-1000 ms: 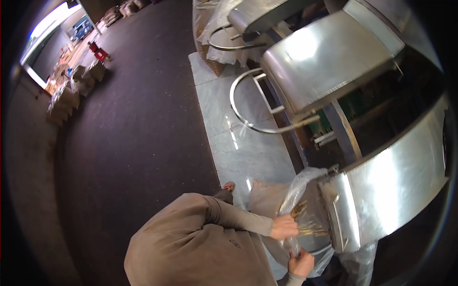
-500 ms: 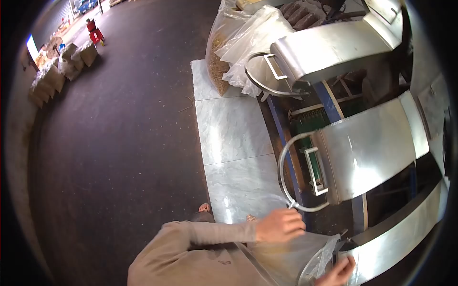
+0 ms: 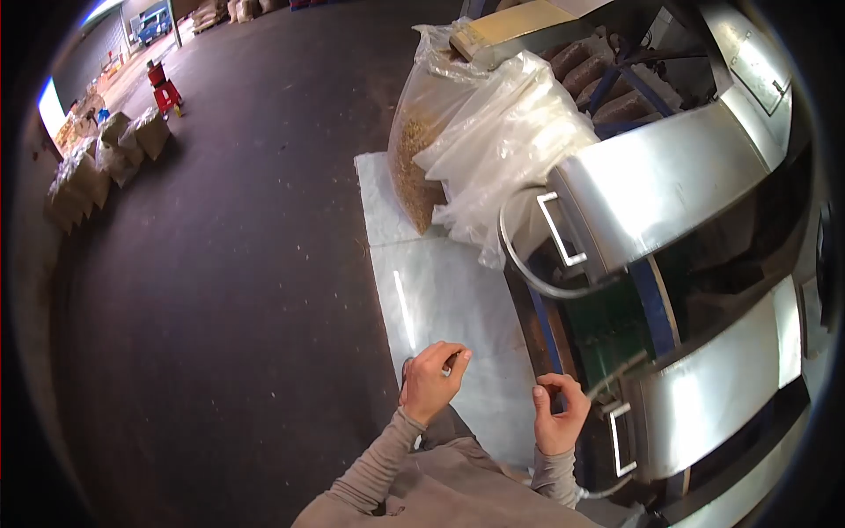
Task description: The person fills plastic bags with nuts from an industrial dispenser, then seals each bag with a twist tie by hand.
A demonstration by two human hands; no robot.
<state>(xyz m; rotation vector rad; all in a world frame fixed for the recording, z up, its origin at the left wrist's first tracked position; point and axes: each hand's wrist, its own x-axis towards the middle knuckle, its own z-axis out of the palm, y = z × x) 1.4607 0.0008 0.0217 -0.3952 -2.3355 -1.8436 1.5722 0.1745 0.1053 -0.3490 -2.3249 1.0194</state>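
Note:
My left hand [image 3: 433, 384] hangs over the pale slab walkway, its fingers curled in toward the thumb; I see nothing in it. To the right, my right hand [image 3: 562, 417] is loosely bent, with a gap between thumb and fingers and no object in it. Beside the right hand is a steel spout [image 3: 717, 396] with a white handle [image 3: 621, 440]. Another steel spout [image 3: 669, 189] with a metal hoop [image 3: 519, 246] at its mouth stands farther forward. Past it, a clear plastic bag [image 3: 414, 167] with brown grainy contents leans by crumpled clear plastic bags [image 3: 515, 141].
Pale slabs [image 3: 449, 304] run along the machine's blue frame [image 3: 656, 304]. Dark floor [image 3: 238, 290] extends to the left. Filled sacks [image 3: 101, 163] stand by the left wall, near a red stand [image 3: 163, 91]. A blue vehicle [image 3: 154, 24] is far off.
My view has shifted forward along the machine. Both hands have left the nearest spout and its clear plastic bag, and are now raised in front of me over the slabs.

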